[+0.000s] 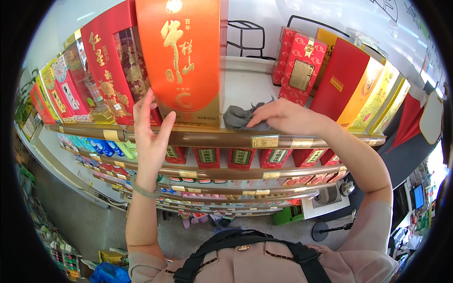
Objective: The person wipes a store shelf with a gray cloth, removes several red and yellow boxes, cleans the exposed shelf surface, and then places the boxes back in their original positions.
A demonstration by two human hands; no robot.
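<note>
My right hand (283,115) presses a crumpled grey cloth (238,116) onto the white top shelf (244,83), close to its brown front edge. Left of the cloth stands a tall orange liquor gift box (198,53) with gold lettering. My left hand (150,123) is at the lower left corner of that box, fingers apart and fingertips against or very near it. Whether it bears on the box, I cannot tell. A red box with a clear window (113,67) stands just beyond my left fingers. To the right of the cloth is a red cloud-patterned box (302,67).
More gift boxes, such as a red and gold box (345,81) and a pink box (67,93), line both ends of the shelf. Lower shelves hold red boxes (208,157) and bottles (102,146). A sink (327,196) and a black stand base (320,231) are at lower right.
</note>
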